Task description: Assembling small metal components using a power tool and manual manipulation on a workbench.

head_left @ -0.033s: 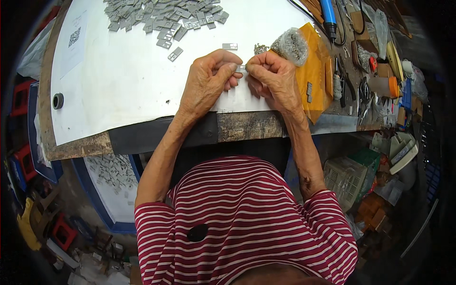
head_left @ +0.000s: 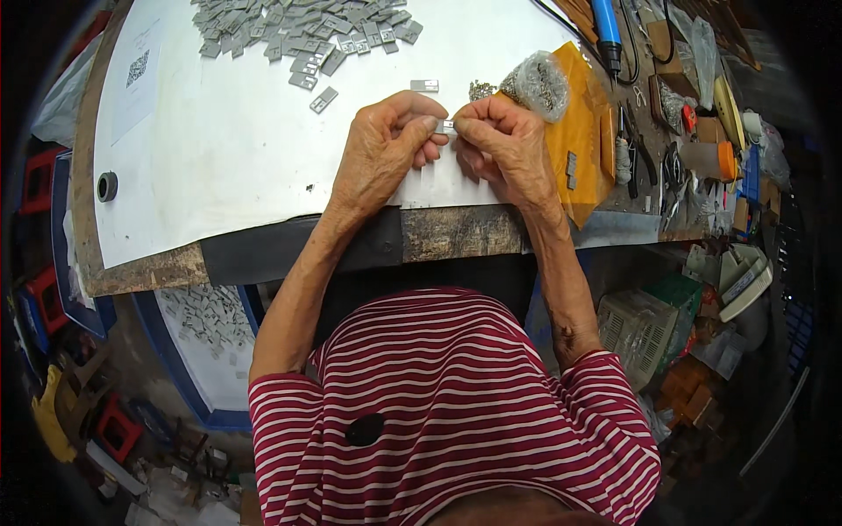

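- Grey and rectangular, a small slotted plate (head_left: 445, 127) sits between the two hands, just above the near part of the white sheet (head_left: 219, 175) that covers the bench (head_left: 465, 235).
- Left hand (head_left: 390, 145): thumb and forefinger pinch the plate's left end, with the other fingers curled beneath.
- Right hand (head_left: 504, 145): thumb and forefinger close on the plate's right end, the remaining fingers bent inward; whether a tiny part is also caught between those fingertips, I cannot tell.
- Just beyond the hands, a single grey plate (head_left: 424, 86) lies flat on the sheet.
- Near the right hand's knuckles is a little pile of metal bits (head_left: 481, 89), beside a clear plastic bag (head_left: 537, 86) filled with similar-looking pieces.
- That bag rests on a yellow-orange envelope (head_left: 579, 114), which also carries two grey plates (head_left: 571, 171) nearer its lower end.
- Toward the far edge spreads a heap of grey plates (head_left: 298, 22), one stray plate (head_left: 324, 100) lying apart from it on the near side.
- Well to the left stands a dark ring (head_left: 107, 187).
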`<state>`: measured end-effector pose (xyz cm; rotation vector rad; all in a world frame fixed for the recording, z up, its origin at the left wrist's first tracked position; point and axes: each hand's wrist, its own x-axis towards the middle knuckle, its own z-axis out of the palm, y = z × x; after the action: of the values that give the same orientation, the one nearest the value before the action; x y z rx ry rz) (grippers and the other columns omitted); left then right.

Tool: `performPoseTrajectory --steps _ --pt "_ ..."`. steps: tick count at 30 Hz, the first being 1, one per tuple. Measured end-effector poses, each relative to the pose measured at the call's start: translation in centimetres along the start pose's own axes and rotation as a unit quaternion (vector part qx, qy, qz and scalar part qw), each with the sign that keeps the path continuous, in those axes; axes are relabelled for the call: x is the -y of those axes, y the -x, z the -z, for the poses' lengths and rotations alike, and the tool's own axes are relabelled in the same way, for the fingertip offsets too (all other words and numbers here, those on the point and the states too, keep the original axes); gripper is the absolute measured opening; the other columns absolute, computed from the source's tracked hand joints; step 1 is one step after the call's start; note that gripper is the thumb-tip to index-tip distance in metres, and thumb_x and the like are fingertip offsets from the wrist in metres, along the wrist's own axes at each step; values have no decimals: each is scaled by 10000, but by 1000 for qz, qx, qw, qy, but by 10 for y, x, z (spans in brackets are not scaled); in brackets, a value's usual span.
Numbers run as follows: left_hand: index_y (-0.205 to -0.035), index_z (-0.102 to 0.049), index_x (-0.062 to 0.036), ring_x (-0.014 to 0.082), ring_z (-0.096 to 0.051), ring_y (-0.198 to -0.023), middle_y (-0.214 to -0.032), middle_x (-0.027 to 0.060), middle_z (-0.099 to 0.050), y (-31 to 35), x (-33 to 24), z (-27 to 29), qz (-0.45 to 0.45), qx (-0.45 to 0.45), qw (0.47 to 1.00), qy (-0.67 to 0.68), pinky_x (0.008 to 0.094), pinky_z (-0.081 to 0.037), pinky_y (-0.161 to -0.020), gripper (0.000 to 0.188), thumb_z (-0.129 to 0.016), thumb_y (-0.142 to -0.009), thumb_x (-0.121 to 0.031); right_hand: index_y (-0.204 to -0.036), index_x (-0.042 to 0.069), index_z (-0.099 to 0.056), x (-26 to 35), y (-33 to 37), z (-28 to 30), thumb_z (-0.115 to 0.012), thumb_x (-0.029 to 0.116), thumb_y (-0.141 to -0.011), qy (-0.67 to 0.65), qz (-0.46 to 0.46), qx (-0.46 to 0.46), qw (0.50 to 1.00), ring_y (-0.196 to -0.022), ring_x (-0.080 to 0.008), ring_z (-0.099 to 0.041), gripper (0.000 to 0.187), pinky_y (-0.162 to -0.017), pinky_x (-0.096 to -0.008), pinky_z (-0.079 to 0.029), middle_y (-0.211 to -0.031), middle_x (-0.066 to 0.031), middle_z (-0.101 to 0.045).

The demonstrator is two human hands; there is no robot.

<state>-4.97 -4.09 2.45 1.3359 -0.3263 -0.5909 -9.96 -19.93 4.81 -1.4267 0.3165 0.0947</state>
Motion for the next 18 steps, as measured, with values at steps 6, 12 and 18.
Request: performPoseTrajectory --steps 6,12,18 --pt "-973 -591 28 46 -553 -628 -709 42 -613 -1 -1 0 8 10 1000 10 165 -450 -549 170 -511 -885 -93 -779 -31 -554 0 -2 1 -575 85 -817 -51 -47 16 998 -395 -43 -417 124 -329 -180 -289 -572 -36 -527" --pt "-959 -602 15 67 -540 -607 -686 22 -593 2 -3 -1 -53 17 995 -81 179 -447 -553 158 -591 -829 -74 -752 -28 -545 2 -2 5 -566 74 -809 -60 -51 30 996 -383 -36 -405 119 -320 -175 -279 -560 -33 -524" --pt "-943 -611 11 99 -534 -568 -635 45 -570 4 -2 -2 -103 -6 978 -180 226 -443 -524 161 -619 -794 -50 -732 -16 -546 2 -2 8 -572 81 -802 -41 -44 39 997 -380 -32 -400 123 -318 -169 -271 -558 -31 -524"
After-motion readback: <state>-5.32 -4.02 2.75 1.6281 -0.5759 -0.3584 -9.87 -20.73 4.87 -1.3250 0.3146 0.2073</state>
